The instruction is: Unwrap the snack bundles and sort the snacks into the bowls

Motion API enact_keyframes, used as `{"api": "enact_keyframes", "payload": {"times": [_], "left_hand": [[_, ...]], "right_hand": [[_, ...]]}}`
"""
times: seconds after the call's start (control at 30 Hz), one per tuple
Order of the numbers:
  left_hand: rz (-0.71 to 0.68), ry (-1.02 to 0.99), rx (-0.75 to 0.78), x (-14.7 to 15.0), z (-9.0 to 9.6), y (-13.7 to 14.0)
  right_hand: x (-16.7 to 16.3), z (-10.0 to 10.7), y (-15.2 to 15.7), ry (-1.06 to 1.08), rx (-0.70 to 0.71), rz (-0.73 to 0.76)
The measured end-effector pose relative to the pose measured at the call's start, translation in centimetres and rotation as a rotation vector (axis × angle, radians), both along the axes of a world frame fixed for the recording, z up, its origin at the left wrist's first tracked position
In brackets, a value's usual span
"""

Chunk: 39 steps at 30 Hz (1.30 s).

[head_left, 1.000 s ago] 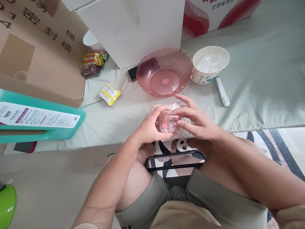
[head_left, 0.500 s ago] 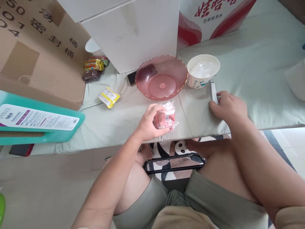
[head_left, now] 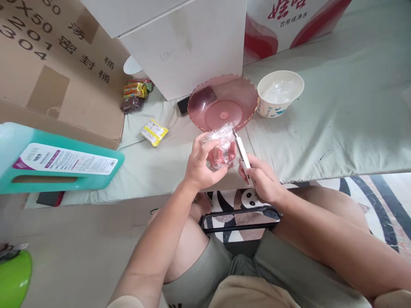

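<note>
My left hand [head_left: 205, 164] is closed around a clear-wrapped packet with red contents [head_left: 220, 156], held over the near edge of the covered surface. In my right hand [head_left: 261, 177] is a slim white utility knife [head_left: 243, 153], its tip up against the packet's crinkled wrapper. Whether the tip has pierced the wrapper I cannot tell. Just behind the packet stands a pink ribbed bowl [head_left: 224, 102] with a gold scalloped rim. A white paper tub [head_left: 272, 112] with clear plastic in it is to the bowl's right.
A yellow-and-white packet [head_left: 154, 132] and several small snack packs [head_left: 135, 96] lie left of the bowl. Behind are a white box [head_left: 189, 51] and a dark phone-like object [head_left: 183, 105]. A cardboard box [head_left: 64, 85] and green jug [head_left: 64, 162] stand at left.
My right hand has picked up the utility knife beside the tub and brought it left to the packet. My left hand keeps its hold on the packet. The view has shifted slightly.
</note>
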State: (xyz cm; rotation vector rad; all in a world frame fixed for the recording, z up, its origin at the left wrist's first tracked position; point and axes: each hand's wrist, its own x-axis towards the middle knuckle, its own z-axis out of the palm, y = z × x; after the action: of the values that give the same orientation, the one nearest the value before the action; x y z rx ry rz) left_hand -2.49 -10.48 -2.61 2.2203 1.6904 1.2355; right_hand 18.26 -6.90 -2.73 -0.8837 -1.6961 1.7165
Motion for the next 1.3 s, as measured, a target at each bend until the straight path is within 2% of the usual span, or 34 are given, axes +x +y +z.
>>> {"api": "enact_keyframes", "payload": {"times": [0.13, 0.27, 0.47, 0.67, 0.97, 1.03, 1.13, 1.3], "left_hand": [[-0.022, 0.034, 0.029, -0.3, -0.2, 0.4], [-0.036, 0.079, 0.068, -0.5, -0.6, 0.7], [-0.002, 0.048, 0.065, -0.7, -0.5, 0.5], [0.083, -0.121, -0.013, -1.1, -0.4, 0.2], [0.248, -0.444, 0.101, -1.3, 0.1, 0.8], [0.294, -0.513, 0.152, -1.8, 0.3, 1.1], [0.350, -0.662, 0.183, -3.2, 0.4, 1.5], [0.361, -0.903, 0.173, -5.6, 0.4, 1.7]], "right_hand": [[-1.5, -0.5, -0.8, 0.106, -0.053, 0.058], [-1.6, -0.5, -0.5, 0.071, -0.071, 0.035], [-1.7, -0.8, -0.6, 0.067, -0.110, 0.100], [-2.2, -1.1, -0.7, 0.054, -0.122, 0.174], [-2.3, -0.8, -0.8, -0.075, -0.025, 0.349], [-2.3, -0.8, -0.8, -0.111, 0.022, 0.374], [-2.0, -0.7, -0.6, -0.172, 0.169, 0.377], [-0.5, -0.9, 1.5, -0.374, 0.524, 0.196]]}}
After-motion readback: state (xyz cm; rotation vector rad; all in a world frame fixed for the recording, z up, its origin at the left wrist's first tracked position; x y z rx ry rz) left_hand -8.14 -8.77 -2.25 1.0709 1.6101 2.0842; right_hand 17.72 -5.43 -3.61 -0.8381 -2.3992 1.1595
